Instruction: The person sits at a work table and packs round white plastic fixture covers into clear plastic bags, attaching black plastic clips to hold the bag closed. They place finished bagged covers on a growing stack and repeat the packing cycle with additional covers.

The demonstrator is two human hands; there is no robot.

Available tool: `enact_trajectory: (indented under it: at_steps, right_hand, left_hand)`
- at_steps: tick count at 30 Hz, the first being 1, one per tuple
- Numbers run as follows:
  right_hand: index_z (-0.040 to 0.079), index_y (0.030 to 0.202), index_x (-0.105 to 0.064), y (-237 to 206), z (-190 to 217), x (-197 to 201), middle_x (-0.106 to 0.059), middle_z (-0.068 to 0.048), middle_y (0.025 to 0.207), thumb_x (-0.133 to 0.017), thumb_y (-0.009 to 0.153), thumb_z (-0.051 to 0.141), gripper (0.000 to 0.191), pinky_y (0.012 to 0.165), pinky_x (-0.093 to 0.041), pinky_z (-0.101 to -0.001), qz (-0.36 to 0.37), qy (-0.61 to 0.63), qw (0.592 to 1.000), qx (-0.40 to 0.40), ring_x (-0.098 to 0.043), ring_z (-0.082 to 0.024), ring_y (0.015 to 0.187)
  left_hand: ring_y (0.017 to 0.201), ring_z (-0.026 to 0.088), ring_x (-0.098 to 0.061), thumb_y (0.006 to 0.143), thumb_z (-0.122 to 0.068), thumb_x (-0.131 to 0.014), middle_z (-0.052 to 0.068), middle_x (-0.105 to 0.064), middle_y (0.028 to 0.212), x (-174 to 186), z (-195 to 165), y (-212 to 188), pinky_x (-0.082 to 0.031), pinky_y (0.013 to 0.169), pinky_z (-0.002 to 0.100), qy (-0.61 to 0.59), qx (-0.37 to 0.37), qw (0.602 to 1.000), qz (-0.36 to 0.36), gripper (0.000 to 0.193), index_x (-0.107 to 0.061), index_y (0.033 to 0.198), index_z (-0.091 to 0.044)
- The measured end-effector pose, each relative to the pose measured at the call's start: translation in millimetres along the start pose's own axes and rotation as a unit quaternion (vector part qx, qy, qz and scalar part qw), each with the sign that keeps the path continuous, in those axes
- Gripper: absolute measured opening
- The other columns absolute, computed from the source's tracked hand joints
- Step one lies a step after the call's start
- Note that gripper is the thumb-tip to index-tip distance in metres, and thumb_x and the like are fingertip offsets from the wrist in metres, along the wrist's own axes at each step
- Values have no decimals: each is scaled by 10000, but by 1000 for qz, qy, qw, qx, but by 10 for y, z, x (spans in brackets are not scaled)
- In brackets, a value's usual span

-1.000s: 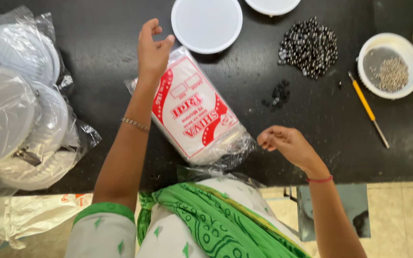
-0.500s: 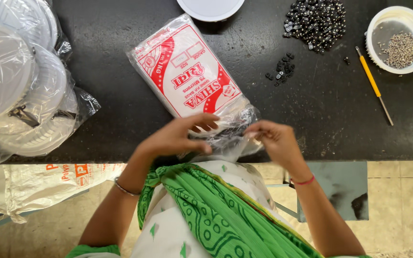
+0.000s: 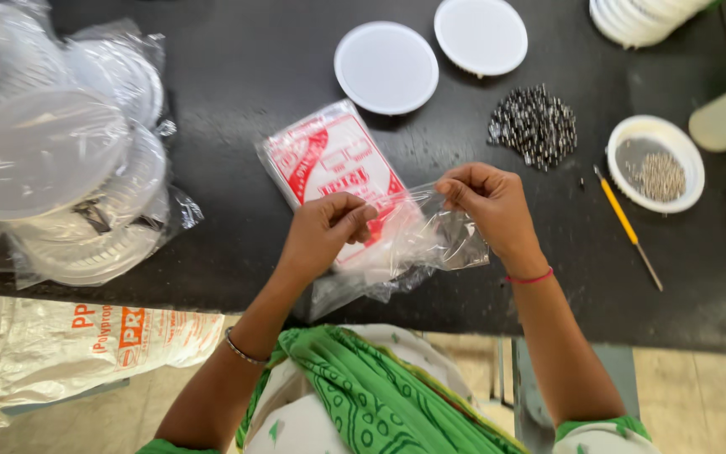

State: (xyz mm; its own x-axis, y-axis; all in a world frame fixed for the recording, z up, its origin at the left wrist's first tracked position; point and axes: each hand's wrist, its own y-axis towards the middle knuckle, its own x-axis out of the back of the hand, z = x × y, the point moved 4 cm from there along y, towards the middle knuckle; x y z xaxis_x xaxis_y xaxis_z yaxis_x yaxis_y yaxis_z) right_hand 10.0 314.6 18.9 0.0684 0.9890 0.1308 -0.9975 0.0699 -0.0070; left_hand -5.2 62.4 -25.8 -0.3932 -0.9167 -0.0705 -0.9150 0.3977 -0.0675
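Both hands pinch one clear plastic bag [image 3: 430, 244]: left hand [image 3: 327, 233] on its near-left edge, right hand [image 3: 491, 202] on its far-right corner, bag overlapping the red-printed bag pack [image 3: 329, 160].

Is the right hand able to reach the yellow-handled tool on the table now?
Probably yes. The yellow-handled tool lies in the open just beside the right hand, nothing between them. But its fingers pinch a clear plastic bag, which it must release first.
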Motion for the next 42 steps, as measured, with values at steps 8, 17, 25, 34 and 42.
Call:
enact_trajectory:
  at_steps: [8, 17, 25, 34, 42]
  right_hand:
    - [8, 967, -741, 636, 96, -17, -678, -4, 732, -706, 1007, 214, 212, 583, -497, -207, -1, -2, 997, 71, -602, -54, 631]
    - [24, 993, -703, 1244, -114, 119, -627, 4, 741, -678, 1038, 272, 253, 550, -492, -227, -101, 89, 987, 83, -579, -77, 585]
    - [12, 1321, -590, 1223, 495, -513, -637, -96, 1237, -792, 974, 162, 429, 965, -519, -366, -156, -165, 930, 288, -609, -214, 1123]
    - [69, 1254, -673, 789, 1649, -1282, -711, -80, 1106, -900, 749, 191, 566, 969, -489, -405, 277, -327, 809, 403, -629, -253, 1066]
    - [10, 924, -754, 1034, 1337, -916, -754, -20, 834, -811, 842, 47, 107, 745, -555, -286, 189, -203, 920, 276, -690, -108, 789]
  left_hand:
    - [659, 79, -647, 862, -169, -785, 27, -724, 770, 582, -351, 78, -544, 606, 230, 97, 47, 993, -51, 215, -776, 984, 8]
    - [974, 147, -727, 872, -107, -766, 88, -767, 1085, 1090, -180, 1, -603, 858, 262, -112, -19, 990, -84, 384, -686, 1209, 60]
    - [820, 113, -764, 956, -48, -684, 81, -792, 932, 1201, -877, 185, -619, 715, 254, 132, -215, 929, -271, 150, -772, 1077, -37]
    - [709, 322, -699, 776, -71, -758, 137, -730, 794, 542, -1585, 378, -531, 652, 417, 458, -308, 833, 35, 99, -775, 872, -56]
    - [662, 168, -739, 771, -135, -813, 66, -757, 765, 1140, -1617, 142, -559, 640, 298, 358, -209, 901, -128, 116, -773, 859, -70]
